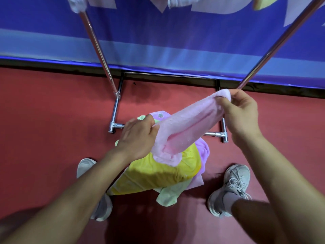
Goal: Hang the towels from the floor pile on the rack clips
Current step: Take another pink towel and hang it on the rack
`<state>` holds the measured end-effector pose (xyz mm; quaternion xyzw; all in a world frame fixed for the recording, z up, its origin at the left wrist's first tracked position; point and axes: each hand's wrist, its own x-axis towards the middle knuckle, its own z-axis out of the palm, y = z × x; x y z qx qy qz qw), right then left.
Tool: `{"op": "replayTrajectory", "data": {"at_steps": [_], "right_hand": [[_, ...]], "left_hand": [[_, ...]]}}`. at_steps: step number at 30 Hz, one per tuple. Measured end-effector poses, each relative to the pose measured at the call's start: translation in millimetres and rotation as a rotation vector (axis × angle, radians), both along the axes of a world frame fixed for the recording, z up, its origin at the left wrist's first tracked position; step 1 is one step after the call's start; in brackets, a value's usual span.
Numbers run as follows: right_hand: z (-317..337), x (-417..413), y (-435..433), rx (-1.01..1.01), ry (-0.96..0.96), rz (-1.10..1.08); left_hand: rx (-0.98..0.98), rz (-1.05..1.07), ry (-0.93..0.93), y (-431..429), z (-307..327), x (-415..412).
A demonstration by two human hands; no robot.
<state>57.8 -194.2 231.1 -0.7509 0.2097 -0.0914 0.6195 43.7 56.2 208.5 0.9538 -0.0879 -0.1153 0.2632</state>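
A pink towel [190, 124] is stretched between both hands, lifted clear above the pile [163, 171] on the red floor [52, 120]. The left hand [139, 136] grips the towel's lower, bunched end with curled fingers. The right hand [242, 113] pinches the far upper corner between thumb and fingers, just in front of the rack's right pole. The towel sags in a loose roll between them, its near end drooping toward the yellow towel [158, 175] on top of the pile. Purple and pale green cloths lie under and around the yellow one, between the person's shoes.

The step in hand looks like picking up and opening out one towel before hanging it. The rack [98, 46] stands just beyond the pile, and a few cloths [77, 4] show at the top edge, apparently hung there. The clips themselves are out of view. Next, the towel's edge likely needs spreading flat, then raising to a free clip.
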Motion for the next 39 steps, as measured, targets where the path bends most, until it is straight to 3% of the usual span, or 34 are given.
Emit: {"op": "replayTrajectory", "data": {"at_steps": [3,7,11,14,21,31,39], "right_hand": [[-1.4,-1.8,1.2,-0.061,-0.004,0.041],[-6.3,-10.0,26.2,-0.1,0.021,0.184],[-16.4,-31.4,58.7,-0.295,0.002,0.553],[-17.5,-42.3,71.6,-0.449,-0.007,0.592],[-24.6,-32.9,65.3,-0.499,-0.021,0.578],[-31.8,-28.0,65.4,-0.092,0.081,0.588],[-30.5,-32.6,70.1,0.017,0.049,0.636]], "left_hand": [[-0.227,0.173,0.139,-2.6,-1.2,6.7],[-0.919,0.613,0.439,-17.9,2.5,10.0],[-1.151,0.808,0.629,-30.5,8.5,6.4],[-1.267,0.874,0.671,-30.2,13.9,6.0],[-1.317,0.989,0.611,-29.3,21.1,2.4],[-1.292,1.031,0.624,-24.6,28.4,4.7],[-1.322,1.066,0.683,-22.4,28.4,7.2]]}}
